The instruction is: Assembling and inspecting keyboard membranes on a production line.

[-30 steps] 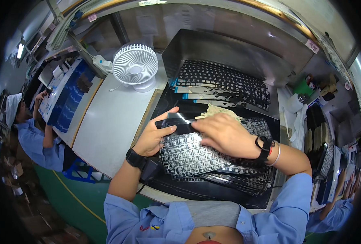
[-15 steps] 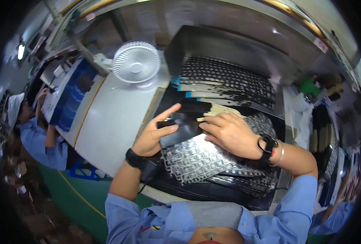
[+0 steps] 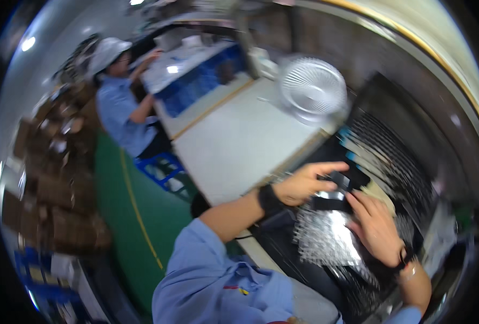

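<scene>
My left hand (image 3: 303, 184) is at the near left of the work area, its index finger and thumb stretched to the right. It holds a flat black piece (image 3: 328, 204) with a glossy surface; the lower fingers are hidden. My right hand (image 3: 378, 227) lies to the right, its fingertips at the piece's right end and its thumb held apart. Below both hands is a silvery sheet with a raised lattice pattern (image 3: 320, 237). A pale yellow piece (image 3: 381, 197) shows beyond the right fingers. Motion blur hides finer detail.
Rows of dark parts with pale, blue-tipped strips (image 3: 361, 154) lie in the black tray behind. A white fan (image 3: 312, 89) stands on the white table (image 3: 234, 146) to the left. A co-worker (image 3: 121, 100) sits by blue bins (image 3: 196, 83). Brown cartons (image 3: 69, 227) are stacked far left.
The view has swung left, so my hands and the tray appear farther right. My left hand still holds the black piece; the right thumb stands farther from the fingertips.
</scene>
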Demonstrator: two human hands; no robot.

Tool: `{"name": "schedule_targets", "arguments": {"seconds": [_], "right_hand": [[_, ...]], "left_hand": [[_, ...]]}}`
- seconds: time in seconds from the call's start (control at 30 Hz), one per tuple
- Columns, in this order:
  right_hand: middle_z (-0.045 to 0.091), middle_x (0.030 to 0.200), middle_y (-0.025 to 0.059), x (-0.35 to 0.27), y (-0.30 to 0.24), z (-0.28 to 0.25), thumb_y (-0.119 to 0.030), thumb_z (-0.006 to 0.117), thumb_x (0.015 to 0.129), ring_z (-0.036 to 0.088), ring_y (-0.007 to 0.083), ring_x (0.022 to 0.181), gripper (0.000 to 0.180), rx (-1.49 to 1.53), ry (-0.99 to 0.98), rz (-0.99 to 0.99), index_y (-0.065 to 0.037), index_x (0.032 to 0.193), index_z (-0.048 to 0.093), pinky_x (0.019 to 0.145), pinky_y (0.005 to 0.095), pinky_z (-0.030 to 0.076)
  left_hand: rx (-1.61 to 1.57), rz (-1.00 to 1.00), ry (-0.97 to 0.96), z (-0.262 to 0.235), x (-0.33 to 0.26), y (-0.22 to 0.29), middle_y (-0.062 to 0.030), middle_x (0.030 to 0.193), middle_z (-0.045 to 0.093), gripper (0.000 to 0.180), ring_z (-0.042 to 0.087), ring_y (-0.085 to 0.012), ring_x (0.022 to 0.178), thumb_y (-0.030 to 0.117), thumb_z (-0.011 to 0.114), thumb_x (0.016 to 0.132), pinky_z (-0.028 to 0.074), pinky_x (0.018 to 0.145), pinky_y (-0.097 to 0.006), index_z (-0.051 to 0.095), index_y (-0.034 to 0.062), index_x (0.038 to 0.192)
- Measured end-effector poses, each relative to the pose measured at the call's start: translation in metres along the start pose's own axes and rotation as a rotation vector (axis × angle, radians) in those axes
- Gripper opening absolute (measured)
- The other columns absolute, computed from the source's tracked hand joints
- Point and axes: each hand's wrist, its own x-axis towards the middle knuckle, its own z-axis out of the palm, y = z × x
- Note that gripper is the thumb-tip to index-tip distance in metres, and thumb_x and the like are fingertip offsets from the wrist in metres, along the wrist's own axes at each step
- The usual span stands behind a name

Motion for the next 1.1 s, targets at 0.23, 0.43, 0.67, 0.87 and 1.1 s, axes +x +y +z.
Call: {"name": "schedule_targets", "arguments": {"seconds": [0.23, 0.43, 0.67, 0.87, 1.1], "right_hand": [[0.052, 0.111, 0.0087, 0.005, 0.006, 0.005, -0.023, 0.068, 0.074, 0.048, 0.0254, 0.101, 0.047, 0.013, 0.006, 0.049, -0.01, 0.117, 0.054, 0.085, 0.0392, 0.035], [0.055, 0.077, 0.0019, -0.011, 0.013, 0.009, -0.015, 0.066, 0.07, 0.051, 0.0207, 0.085, 0.026, 0.028, 0.171, 0.004, -0.011, 0.093, 0.057, 0.083, 0.0386, 0.035], [0.056, 0.105, 0.0107, -0.014, 0.014, 0.005, -0.009, 0.069, 0.068, 0.052, 0.0284, 0.101, 0.024, 0.16, 0.117, -0.004, -0.008, 0.088, 0.056, 0.09, 0.0384, 0.038], [0.055, 0.109, 0.0131, -0.01, 0.016, 0.009, -0.018, 0.07, 0.069, 0.051, 0.0301, 0.102, 0.028, 0.068, 0.063, -0.074, -0.004, 0.088, 0.055, 0.092, 0.0398, 0.039], [0.053, 0.097, 0.0109, -0.005, 0.013, 0.002, -0.015, 0.072, 0.066, 0.05, 0.0297, 0.095, 0.031, 0.169, 0.045, -0.068, -0.004, 0.089, 0.055, 0.087, 0.04, 0.04]], "left_hand": [[0.025, -0.144, 0.148, 0.009, -0.007, 0.027, 0.003, 0.096, 0.061, 0.052, 0.042, 0.0039, 0.057, 0.002, 0.056, 0.087, 0.03, 0.048, -0.011, 0.039, 0.0083, 0.136], [0.09, -0.161, 0.167, 0.016, -0.002, 0.021, 0.0019, 0.098, 0.061, 0.05, 0.043, 0.004, 0.059, -0.001, 0.053, 0.087, 0.031, 0.048, -0.011, 0.04, 0.0065, 0.135], [0.037, -0.168, 0.118, 0.003, -0.006, 0.015, -0.0028, 0.118, 0.054, 0.048, 0.057, -0.0002, 0.077, -0.004, 0.051, 0.087, 0.046, 0.059, -0.013, 0.041, 0.0054, 0.133], [0.038, -0.184, 0.08, 0.009, -0.005, 0.024, -0.0043, 0.119, 0.055, 0.049, 0.057, 0.0011, 0.074, 0.0, 0.053, 0.088, 0.043, 0.054, -0.012, 0.039, 0.0033, 0.134], [0.073, -0.151, 0.078, -0.001, -0.006, 0.015, -0.0069, 0.126, 0.051, 0.049, 0.058, -0.0009, 0.082, -0.002, 0.053, 0.087, 0.045, 0.058, -0.012, 0.039, 0.0028, 0.134]]}}
